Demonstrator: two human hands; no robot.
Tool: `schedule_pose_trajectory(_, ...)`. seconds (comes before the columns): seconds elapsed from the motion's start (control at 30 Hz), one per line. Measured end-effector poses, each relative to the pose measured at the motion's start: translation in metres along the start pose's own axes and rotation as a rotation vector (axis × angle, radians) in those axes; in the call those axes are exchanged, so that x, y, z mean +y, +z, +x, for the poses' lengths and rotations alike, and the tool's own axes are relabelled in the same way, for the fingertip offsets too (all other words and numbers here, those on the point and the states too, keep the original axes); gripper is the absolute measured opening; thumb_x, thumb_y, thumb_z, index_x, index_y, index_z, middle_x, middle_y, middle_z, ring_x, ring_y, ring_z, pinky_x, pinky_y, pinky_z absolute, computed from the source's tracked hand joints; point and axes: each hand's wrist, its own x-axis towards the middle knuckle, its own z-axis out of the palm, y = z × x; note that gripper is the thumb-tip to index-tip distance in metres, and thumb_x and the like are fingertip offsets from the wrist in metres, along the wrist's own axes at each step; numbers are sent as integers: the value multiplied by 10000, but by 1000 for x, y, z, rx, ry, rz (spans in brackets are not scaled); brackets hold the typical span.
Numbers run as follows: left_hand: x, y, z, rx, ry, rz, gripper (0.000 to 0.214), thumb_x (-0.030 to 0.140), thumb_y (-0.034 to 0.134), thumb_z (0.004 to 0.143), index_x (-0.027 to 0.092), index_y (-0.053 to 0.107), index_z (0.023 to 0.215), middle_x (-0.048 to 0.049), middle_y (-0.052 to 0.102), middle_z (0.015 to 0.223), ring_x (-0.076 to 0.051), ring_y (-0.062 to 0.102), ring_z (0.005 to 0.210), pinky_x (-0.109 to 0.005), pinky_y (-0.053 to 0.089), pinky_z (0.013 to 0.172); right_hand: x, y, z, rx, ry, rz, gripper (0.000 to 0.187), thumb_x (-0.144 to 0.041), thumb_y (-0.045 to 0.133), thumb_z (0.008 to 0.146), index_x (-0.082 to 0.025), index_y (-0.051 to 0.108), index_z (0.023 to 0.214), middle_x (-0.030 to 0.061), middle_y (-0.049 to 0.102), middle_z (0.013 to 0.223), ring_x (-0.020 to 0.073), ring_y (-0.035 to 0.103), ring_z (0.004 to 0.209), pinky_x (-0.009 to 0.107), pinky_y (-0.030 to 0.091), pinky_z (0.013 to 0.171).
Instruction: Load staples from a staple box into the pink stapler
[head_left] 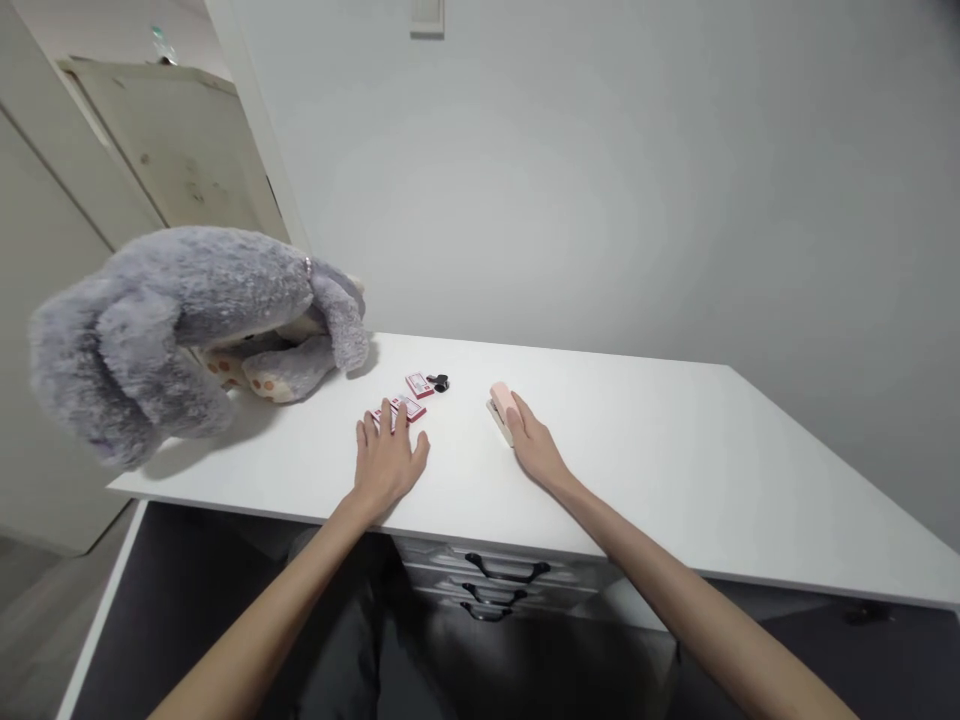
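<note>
My left hand [386, 457] lies flat on the white desk [675, 460], fingers stretched out. Its fingertips touch two small red staple boxes [405, 409]. A third red box [419, 384] lies just beyond them, beside a small black object [439, 382]. My right hand [531, 441] rests on the desk with its fingers along the near side of a pink stapler [502, 407]. How firmly it grips the stapler I cannot make out.
A big grey plush toy [187, 330] lies on the desk's left end. Below the desk's front edge sits a drawer unit with black handles [506, 575]. A plain white wall stands behind the desk, and a cabinet [172, 150] stands at the far left.
</note>
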Motion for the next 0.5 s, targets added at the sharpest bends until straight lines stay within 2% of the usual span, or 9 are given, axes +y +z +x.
schedule_pose_trajectory(0.13, 6, -1, -15, -37, 103, -53, 683, 449, 434, 1051, 94, 435, 1634, -224, 318, 1749, -508, 274, 1611, -677, 266, 1284, -8, 9, -24, 7, 70, -40, 937, -795, 257, 1031, -156, 332, 1712, 164, 411, 1725, 368, 414, 1588, 549, 287, 1304)
schedule_pose_trajectory(0.37, 19, -12, -35, -171, 430, -223, 605, 441, 458, 1072, 210, 459, 1630, -128, 357, 1753, -393, 298, 1635, -629, 279, 1316, -18, 16, -57, 10, 76, -42, 915, -767, 276, 1042, -141, 353, 1704, 174, 405, 1725, 368, 401, 1596, 547, 302, 1297)
schedule_pose_trajectory(0.5, 23, -19, -42, -233, 564, -334, 580, 457, 457, 1089, 255, 453, 1633, -95, 395, 1739, -338, 328, 1631, -573, 284, 1331, -21, 16, -71, 2, 15, -16, 834, -754, 285, 1053, -230, 393, 1693, 127, 500, 1678, 344, 483, 1544, 535, 354, 1270)
